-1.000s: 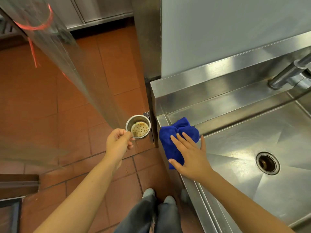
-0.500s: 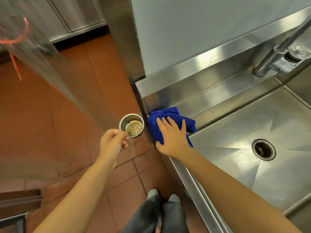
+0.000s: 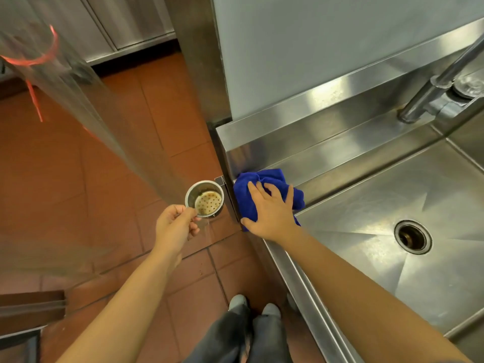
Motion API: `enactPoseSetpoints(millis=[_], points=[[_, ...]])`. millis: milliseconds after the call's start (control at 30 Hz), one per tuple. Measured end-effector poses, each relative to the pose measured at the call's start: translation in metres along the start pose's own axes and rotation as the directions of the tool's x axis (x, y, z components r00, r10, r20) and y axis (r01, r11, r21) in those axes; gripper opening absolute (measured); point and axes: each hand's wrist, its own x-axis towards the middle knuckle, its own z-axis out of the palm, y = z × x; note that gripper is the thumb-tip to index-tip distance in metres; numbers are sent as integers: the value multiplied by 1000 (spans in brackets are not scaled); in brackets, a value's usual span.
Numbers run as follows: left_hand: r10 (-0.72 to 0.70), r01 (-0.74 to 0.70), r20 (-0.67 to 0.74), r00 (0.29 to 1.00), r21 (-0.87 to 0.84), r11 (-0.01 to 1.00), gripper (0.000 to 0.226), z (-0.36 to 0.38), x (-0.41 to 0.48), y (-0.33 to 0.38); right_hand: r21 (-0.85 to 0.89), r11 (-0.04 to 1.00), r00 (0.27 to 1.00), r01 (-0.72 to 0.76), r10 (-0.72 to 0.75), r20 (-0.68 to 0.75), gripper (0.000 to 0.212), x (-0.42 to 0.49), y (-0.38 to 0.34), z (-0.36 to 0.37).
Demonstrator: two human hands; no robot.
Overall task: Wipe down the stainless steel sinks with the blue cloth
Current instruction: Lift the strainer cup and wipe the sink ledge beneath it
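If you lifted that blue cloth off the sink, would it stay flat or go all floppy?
Probably floppy: the blue cloth lies bunched in soft folds under the right hand. It looks fluffy, so it is likely light for its size. Pushed along the shiny sink, it should slide and crumple rather than roll.

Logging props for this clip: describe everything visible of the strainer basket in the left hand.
The strainer basket is a small round stainless-steel cup with a shiny rim and a perforated bottom stained yellowish-brown. It is held upright, mouth toward the camera, above the tile floor, close beside the outer corner of the sink. The left hand pinches its near rim.
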Motion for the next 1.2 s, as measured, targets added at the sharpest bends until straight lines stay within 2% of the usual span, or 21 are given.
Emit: enactPoseSetpoints(millis=[167, 400, 533, 633, 733, 933, 1100, 1200], points=[[17, -17, 21, 1000, 5, 1000, 19, 7, -5, 0, 20, 1000, 1000, -1, 1, -10, 79, -3, -3, -9], [24, -24, 45, 999, 8, 1000, 17, 10, -8, -4, 154, 988, 999, 12, -7, -36, 75, -102, 22, 13], [14, -14, 56, 998, 15, 1000, 19, 11, -8, -8, 56, 998, 994, 39, -33, -103, 68, -100, 24, 12], [22, -25, 64, 998, 35, 999, 17, 15, -10, -9, -10, 999, 998, 45, -45, -38, 72, -71, 19, 3], [30, -33, 71, 997, 39, 999, 15, 17, -13, -8, 55, 998, 999, -37, 34, 40, 78, -51, 10, 8], [31, -34, 67, 997, 42, 999, 16, 11, -14, -3, 166, 972, 982, -164, 177, -64, 57, -49, -9, 21], [70, -75, 92, 993, 59, 995, 18, 4, -8, 10, 461, 837, 890, -297, 417, -185, 36, -24, -7, 7], [89, -97, 126, 988, 65, 993, 20, 1, -5, 17, 583, 763, 835, -280, 493, -243, 31, -12, -5, -4]])
